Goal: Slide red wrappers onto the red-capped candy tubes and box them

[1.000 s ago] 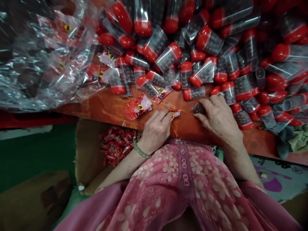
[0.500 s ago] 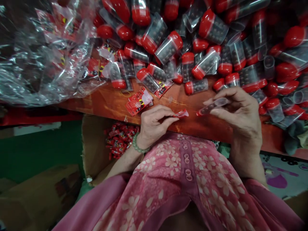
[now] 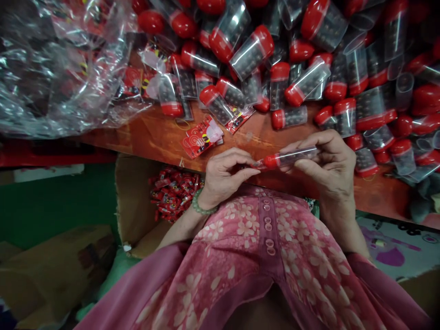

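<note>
In the head view, my left hand point(image 3: 228, 176) pinches a small red printed packet point(image 3: 259, 164) between thumb and fingers. My right hand point(image 3: 328, 167) grips a clear tube point(image 3: 296, 156) with a red cap; the tube lies nearly level, its red end pointing left. That capped end meets the packet's open side; how far it is inside I cannot tell. Behind my left hand, a few flat red printed packets point(image 3: 202, 140) lie on the reddish-brown tabletop point(image 3: 151, 144).
Many red-capped clear tubes with dark beads point(image 3: 252, 52) are heaped along the back and right. Crumpled clear plastic wrap point(image 3: 68, 82) covers the back left. Below the table edge, a cardboard box point(image 3: 132, 201) holds many red packets point(image 3: 173, 192).
My right hand has moved left and turned the tube nearly level, bringing its red end to the packet. The packet stays pinched in my left hand. The camera view has shifted slightly.
</note>
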A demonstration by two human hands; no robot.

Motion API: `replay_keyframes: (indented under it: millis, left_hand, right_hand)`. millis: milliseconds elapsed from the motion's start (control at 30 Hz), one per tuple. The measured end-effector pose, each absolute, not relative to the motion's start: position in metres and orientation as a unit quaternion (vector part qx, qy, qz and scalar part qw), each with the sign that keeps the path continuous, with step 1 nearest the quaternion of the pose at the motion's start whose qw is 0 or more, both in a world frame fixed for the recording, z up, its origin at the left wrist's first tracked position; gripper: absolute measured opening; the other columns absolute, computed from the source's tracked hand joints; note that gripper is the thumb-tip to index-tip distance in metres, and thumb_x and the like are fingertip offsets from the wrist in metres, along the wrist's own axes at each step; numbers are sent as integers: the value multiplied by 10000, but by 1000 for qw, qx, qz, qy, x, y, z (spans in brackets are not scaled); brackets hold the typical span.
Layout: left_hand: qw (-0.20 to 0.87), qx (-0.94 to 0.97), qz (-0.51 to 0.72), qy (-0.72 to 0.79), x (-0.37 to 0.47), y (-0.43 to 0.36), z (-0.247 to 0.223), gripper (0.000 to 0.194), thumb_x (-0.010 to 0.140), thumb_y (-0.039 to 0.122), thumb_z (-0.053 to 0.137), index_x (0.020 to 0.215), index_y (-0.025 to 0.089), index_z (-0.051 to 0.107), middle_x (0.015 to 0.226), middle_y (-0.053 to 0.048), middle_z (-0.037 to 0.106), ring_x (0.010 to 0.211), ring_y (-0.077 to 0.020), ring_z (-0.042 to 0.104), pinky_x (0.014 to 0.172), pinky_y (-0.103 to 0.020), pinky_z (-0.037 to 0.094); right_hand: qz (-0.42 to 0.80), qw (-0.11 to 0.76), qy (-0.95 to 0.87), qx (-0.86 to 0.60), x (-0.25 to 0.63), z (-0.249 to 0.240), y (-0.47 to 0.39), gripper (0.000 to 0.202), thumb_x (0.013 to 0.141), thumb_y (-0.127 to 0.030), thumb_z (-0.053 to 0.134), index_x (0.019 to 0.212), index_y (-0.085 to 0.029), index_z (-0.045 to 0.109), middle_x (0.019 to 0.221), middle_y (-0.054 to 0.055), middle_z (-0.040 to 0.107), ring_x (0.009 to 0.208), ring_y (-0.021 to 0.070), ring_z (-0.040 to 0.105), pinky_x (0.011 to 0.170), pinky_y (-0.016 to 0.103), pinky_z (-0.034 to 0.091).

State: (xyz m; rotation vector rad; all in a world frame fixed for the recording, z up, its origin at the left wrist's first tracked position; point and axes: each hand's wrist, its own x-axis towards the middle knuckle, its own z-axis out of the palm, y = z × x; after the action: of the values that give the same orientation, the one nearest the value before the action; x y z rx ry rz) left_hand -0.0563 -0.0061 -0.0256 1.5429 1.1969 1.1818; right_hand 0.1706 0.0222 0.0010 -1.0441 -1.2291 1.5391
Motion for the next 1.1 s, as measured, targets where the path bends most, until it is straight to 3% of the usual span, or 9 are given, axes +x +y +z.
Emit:
replay_keyframes:
  millis: [200,367,767,933,1100]
  left_hand:
    - [454,590,466,478,-56,-6,-31,127,803,262,854,790,173,764,783,-28,759,709,-103,692,669,-212,540]
    - [477,578,461,476,-56,-5,-36,108,784,229,866,801,177,772,773,-18,755,699,-97,689,673,-206,539]
    - [496,626,376,470,-60,4,-32,186,852,339,801,801,166,756,782,-45,757,678,-109,685,659,-212,541]
    - [620,573,272,463,-64,6,-26,217,903,355,729,982,161,786,914,-70,795,767,-152,723,736,-248,571]
    - [765,442,220,414,-63,11,-15,347,889,454,745,1068,158,783,942,-82,801,814,-179,746,739,-266,593]
  right_hand:
    - [551,401,-561,-469,183,-4,22,220,841,-301,834,1022,-336,715,975,-30,798,825,186,775,740,314,641]
    - [488,328,-629,-508,188,2,25,192,831,-301,838,1001,-315,750,902,-23,776,773,188,729,726,338,597]
    - [586,299,-544,-521,175,6,39,199,817,-307,849,990,-277,757,832,-17,773,695,171,713,640,307,590]
    - [602,305,-530,-514,164,1,45,322,784,-263,861,1088,-259,753,852,-24,747,682,135,703,616,257,593]
    - [703,288,-442,-476,155,-13,48,256,816,-297,833,1032,-237,710,717,-52,692,520,90,634,483,204,541]
